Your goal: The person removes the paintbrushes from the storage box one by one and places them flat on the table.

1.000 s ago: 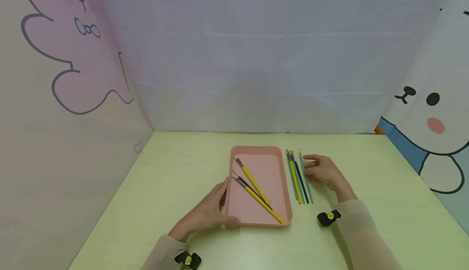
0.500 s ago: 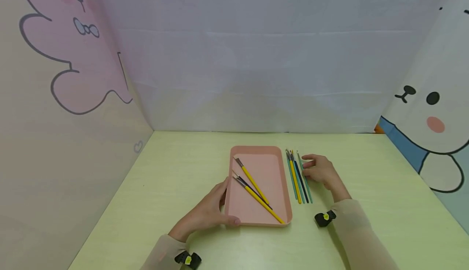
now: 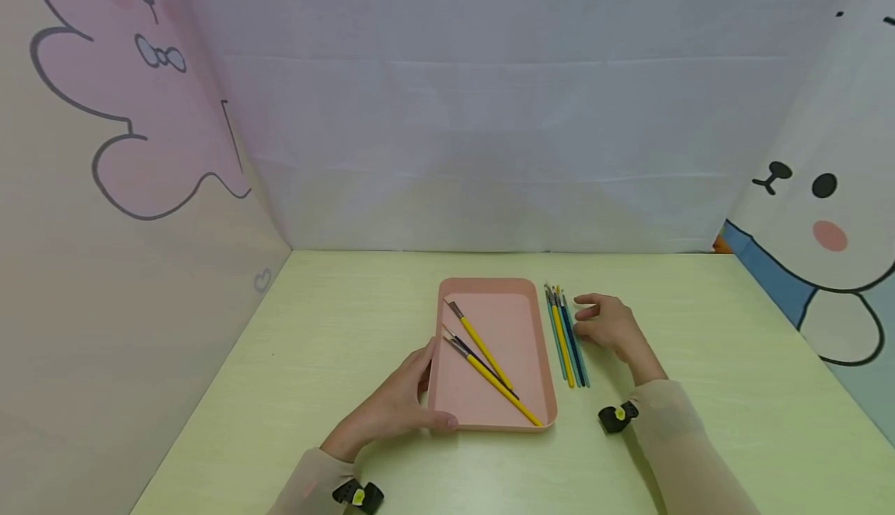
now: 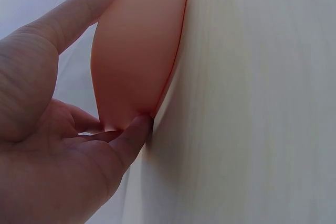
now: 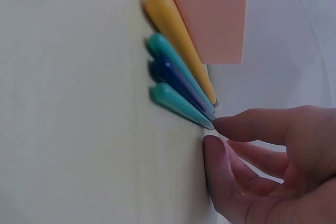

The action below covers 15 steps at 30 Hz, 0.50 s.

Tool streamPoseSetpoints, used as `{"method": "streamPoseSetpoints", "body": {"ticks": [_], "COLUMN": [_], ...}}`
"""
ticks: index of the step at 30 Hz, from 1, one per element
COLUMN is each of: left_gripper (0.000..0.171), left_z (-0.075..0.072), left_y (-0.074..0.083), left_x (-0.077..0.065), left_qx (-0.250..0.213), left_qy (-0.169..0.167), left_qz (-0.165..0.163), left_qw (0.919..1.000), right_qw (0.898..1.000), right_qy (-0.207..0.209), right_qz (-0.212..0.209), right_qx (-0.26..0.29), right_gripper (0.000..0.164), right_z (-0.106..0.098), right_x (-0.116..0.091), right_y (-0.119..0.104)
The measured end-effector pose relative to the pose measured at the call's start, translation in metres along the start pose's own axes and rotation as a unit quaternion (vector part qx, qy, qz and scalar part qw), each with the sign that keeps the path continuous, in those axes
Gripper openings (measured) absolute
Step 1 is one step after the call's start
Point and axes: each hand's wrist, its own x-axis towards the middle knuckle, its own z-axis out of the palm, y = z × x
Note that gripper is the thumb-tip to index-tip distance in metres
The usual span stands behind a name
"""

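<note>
My left hand [image 3: 395,406] grips the near left corner of a pink tray [image 3: 520,328]; the left wrist view shows its thumb and fingers on the tray wall [image 4: 139,40]. Inside the tray lie two yellow paintbrushes [image 3: 482,344] and a thin dark one [image 3: 484,366], slanted. To its right, several paintbrushes stand side by side: a yellow one [image 3: 562,344], a dark blue one [image 3: 575,348] and green ones [image 3: 585,371]. My right hand [image 3: 611,325] touches the outermost green brush [image 5: 178,103] with its fingertips, fingers loosely bent. The brush's far end is partly hidden by them.
The pale wooden table [image 3: 336,321] reaches back to a white cloth wall [image 3: 489,150]. Side walls with cartoon animals stand left and right. A small black wrist device [image 3: 618,418] sits at each sleeve.
My right hand has shifted slightly left, and the outermost green paintbrush has slid left with it, up against the dark blue one. The left hand and tray have stayed in place.
</note>
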Motion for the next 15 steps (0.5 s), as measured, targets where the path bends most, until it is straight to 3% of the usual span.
{"method": "streamPoseSetpoints", "body": {"ticks": [10, 15], "left_gripper": [0.129, 0.129], "left_z": [0.0, 0.0], "left_y": [-0.001, -0.001], "left_x": [0.0, -0.001], "left_qx": [-0.004, -0.004], "left_qy": [0.002, 0.003], "left_qz": [-0.002, -0.007], "left_qw": [1.0, 1.0], "right_qw": [1.0, 0.999], "right_qy": [-0.023, -0.03], "right_qz": [0.002, -0.018], "right_qx": [0.021, 0.025], "right_gripper": [0.062, 0.064], "right_z": [-0.003, -0.005], "right_x": [-0.004, -0.008], "right_y": [-0.007, -0.01]}}
